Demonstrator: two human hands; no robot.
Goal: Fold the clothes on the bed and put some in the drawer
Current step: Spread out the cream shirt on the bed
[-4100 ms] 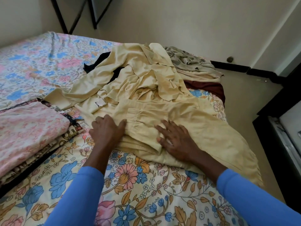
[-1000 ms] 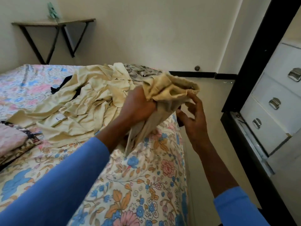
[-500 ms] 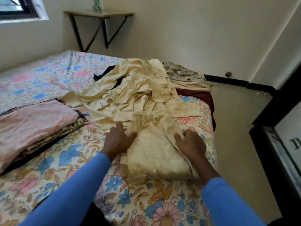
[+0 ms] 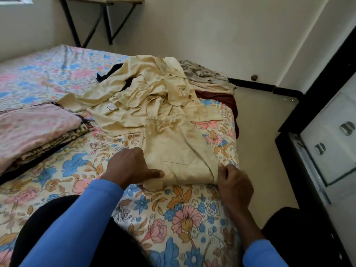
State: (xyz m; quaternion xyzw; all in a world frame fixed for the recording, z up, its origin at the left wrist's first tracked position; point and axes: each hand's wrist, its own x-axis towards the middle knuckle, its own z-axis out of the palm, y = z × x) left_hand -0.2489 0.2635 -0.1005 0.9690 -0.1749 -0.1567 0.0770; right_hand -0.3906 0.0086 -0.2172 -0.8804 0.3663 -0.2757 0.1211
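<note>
L hand (image 4: 133,166) sits on the near left edge of the folded cream garment (image 4: 179,151), thumb laid straight across the cloth, pointing right. Knuckles are up and fingers bend down at the fold's edge w/ tips hidden, so can't tell if they grip or just press. R hand (image 4: 235,185) is at the garment's near right corner, fingers curled in vs the edge, thumb tip up on the cloth: it pinches that corner. Both arms are in blue sleeves (image 4: 77,224). Garment lies flat as a rough rectangle on the floral sheet near the right edge of the bed (image 4: 183,218), stitched pocket outline facing up. Its gathered far end touches the unfolded cream heap (image 4: 150,89) behind it, which has a small white label showing on its left part. Beyond the heap a grey patterned cloth (image 4: 204,76) lies at the bed's far right corner. A maroon cloth (image 4: 221,98) hangs over the right side, and a dark cloth (image 4: 113,71) peeks out at the heap's far left. On the left of the bed is a folded stack (image 4: 34,130), pink floral piece on top, darker patterned pieces under. Right of the bed, across a strip of floor (image 4: 260,132), stands a white drawer unit (image 4: 331,143) in a black frame w/ two metal handles (image 4: 319,148) in view, well apart from the garment. A wall shelf (image 4: 104,0) on black brackets is on the far wall.
</note>
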